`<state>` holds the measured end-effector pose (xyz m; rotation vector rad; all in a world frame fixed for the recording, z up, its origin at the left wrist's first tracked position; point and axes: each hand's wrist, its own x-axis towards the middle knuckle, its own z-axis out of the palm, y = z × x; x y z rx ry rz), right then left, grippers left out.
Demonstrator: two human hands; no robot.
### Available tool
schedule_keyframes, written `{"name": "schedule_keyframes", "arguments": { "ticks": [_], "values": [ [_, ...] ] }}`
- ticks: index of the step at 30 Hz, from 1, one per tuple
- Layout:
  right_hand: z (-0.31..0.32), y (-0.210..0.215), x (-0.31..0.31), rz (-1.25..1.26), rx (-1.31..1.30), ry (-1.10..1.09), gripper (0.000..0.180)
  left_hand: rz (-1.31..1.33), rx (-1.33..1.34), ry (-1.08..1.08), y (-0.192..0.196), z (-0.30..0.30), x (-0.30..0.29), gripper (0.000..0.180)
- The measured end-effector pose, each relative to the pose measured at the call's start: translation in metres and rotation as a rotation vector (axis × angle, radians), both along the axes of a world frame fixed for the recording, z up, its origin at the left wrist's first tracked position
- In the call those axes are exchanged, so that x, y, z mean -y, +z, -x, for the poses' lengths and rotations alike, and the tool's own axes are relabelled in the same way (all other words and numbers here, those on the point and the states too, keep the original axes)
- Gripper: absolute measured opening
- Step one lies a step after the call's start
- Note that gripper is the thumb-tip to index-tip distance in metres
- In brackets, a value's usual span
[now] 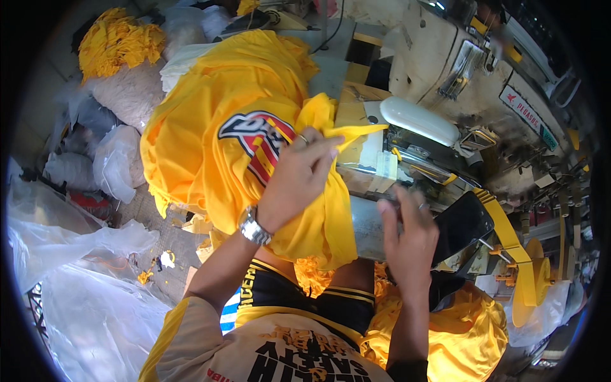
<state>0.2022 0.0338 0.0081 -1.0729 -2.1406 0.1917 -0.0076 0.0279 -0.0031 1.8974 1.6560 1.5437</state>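
Observation:
My left hand (298, 179), with a metal wristwatch and a ring, is closed on a fold of a yellow garment (223, 134) that carries a red, white and blue printed emblem. The garment lies heaped on the left of the sewing table. My right hand (409, 237) is raised beside a black panel (461, 224) at the front of the sewing machine (445, 76). Its fingers are spread and blurred, and I cannot see anything in them. More yellow fabric (458, 331) lies in my lap under my right forearm.
A white curved part (419, 120) sits on the machine bed. A yellow bracket and disc (528, 274) hang at the right. Clear plastic bags (83, 280) fill the lower left. A bundle of yellow strips (118, 41) rests on a pale sack at the top left.

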Motion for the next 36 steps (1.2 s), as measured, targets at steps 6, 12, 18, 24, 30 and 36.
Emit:
{"name": "schedule_keyframes", "arguments": {
  "ticks": [6, 12, 18, 24, 30, 36],
  "values": [
    [0.034, 0.025, -0.026, -0.201, 0.358, -0.164, 0.02, -0.106, 0.01, -0.053, 0.019, -0.045, 0.062, 0.021],
    [0.043, 0.019, -0.048, -0.27, 0.194, -0.007, 0.029, -0.148, 0.076, -0.289, -0.003, -0.07, 0.08, 0.025],
    [-0.012, -0.023, 0.018, 0.594, -0.644, 0.316, 0.051, -0.181, 0.121, -0.281, 0.005, -0.045, 0.087, 0.029],
    [-0.015, -0.038, 0.115, 1.097, -0.978, 0.223, 0.061, -0.111, -0.073, -0.771, 0.066, -0.052, 0.058, 0.032],
    [-0.142, -0.011, 0.128, 0.786, -0.818, -0.091, 0.063, 0.518, -0.702, -0.932, 0.025, -0.027, 0.045, 0.049],
    [-0.062, 0.013, 0.138, 0.534, 0.274, 0.466, 0.051, -0.018, -0.619, -0.278, 0.026, 0.054, 0.073, 0.05]
  ]
}}
